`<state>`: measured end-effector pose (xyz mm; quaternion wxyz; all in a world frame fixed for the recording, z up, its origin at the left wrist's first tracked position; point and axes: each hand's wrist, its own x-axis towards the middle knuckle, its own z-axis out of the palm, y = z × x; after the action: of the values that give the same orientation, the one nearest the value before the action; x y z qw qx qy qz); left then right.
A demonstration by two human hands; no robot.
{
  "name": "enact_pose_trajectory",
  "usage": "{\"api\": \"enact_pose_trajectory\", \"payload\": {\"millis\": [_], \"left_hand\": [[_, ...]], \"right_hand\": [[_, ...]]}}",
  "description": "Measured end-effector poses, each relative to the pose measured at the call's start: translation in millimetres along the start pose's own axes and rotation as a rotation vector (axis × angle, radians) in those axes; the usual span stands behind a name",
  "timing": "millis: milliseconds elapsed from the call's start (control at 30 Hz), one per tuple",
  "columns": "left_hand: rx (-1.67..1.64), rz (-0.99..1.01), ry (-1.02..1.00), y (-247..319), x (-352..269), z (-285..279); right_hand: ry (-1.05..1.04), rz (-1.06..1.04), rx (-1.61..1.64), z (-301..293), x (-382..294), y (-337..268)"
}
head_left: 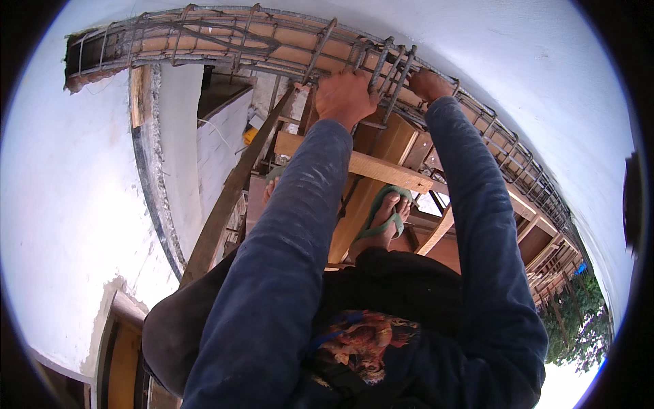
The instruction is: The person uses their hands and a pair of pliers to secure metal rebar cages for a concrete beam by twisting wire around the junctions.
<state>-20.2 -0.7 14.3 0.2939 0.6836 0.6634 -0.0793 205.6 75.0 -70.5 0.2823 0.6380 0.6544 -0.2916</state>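
Note:
A long cage of steel rebar (291,61) with stirrups runs across the top of the view and curves down the right side, lying in wooden formwork against a white wall. My left hand (347,97) is closed on the steel beside several thick bars (380,66) that stand close together. To the right of them, my right hand (430,84) reaches into the cage; its fingertips are hidden among the bars, so its grip cannot be made out. Loops of thin wire (240,41) lie on the cage at the upper left.
Below are a wooden crosspiece (388,176), a broad plank (352,220) under my sandalled foot (386,212), and a slanting timber (230,189) at the left. White walls (66,204) stand on both sides. A broken wall edge (158,168) is at the left.

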Motion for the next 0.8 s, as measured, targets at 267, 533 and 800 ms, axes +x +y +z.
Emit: {"api": "enact_pose_trajectory", "payload": {"millis": [267,533,800], "left_hand": [[-0.008,-0.012,0.045,-0.3,-2.3,-0.4],[-0.052,0.024,-0.042,16.5,3.9,-12.1],[0.026,-0.047,0.017,9.6,2.4,-11.5]], "right_hand": [[0.083,-0.015,-0.198,-20.8,-36.1,-24.2],[0.019,-0.191,-0.139,31.4,8.9,30.2],[-0.082,0.045,0.055,-6.0,-25.4,-28.9]]}}
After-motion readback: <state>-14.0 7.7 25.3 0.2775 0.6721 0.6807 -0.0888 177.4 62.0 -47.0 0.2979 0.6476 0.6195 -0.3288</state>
